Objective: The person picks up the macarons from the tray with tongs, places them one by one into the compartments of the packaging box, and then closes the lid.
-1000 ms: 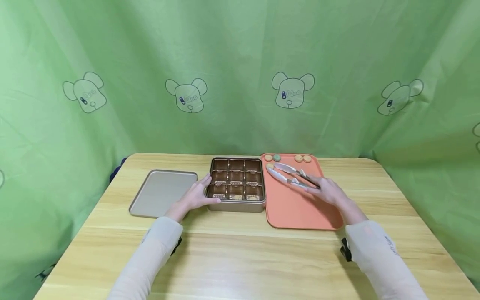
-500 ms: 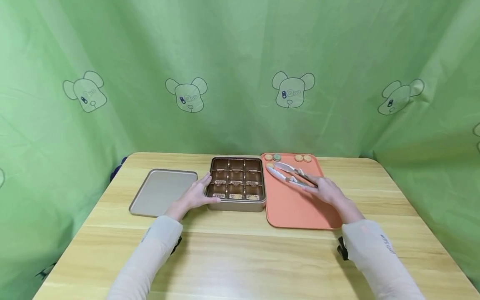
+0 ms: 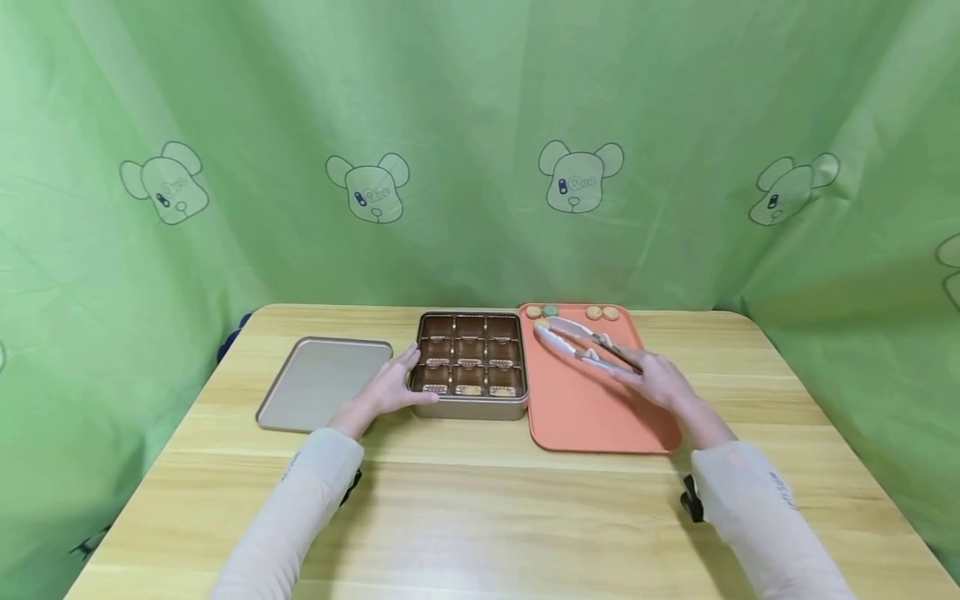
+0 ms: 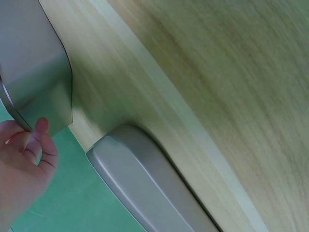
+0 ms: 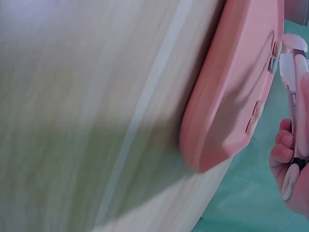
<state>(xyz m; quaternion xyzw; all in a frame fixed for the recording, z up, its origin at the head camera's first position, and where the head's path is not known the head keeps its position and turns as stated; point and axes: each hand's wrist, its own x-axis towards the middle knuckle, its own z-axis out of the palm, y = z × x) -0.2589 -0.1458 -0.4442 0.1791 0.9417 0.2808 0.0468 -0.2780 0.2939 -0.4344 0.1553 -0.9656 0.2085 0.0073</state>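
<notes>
My left hand (image 3: 382, 389) rests at the near left corner of a square metal tin (image 3: 483, 408), fingers along its left side and thumb along the front. The tin holds a brown plastic insert (image 3: 470, 350) with rows of compartments; pale rounds show in some near ones. In my right hand (image 3: 660, 385) I grip metal serving tongs (image 3: 592, 357) with pale tips. Those tips straddle a beige macaron (image 3: 543, 323) over the far left of a coral tray (image 3: 592, 417); whether they pinch it is unclear. A teal macaron (image 3: 551, 310) lies just behind.
Left of the tin lies its flat metal lid (image 3: 326, 383). More beige macarons (image 3: 594, 312) sit along the tray's far edge, and another beige macaron (image 3: 533, 312) is in its far left corner. A green curtain (image 3: 480, 167) hangs behind the wooden table (image 3: 480, 517).
The tongs' tips and the beige macaron between them have shifted slightly away from me. My left hand stays at the tin's corner. The head view has turned a little.
</notes>
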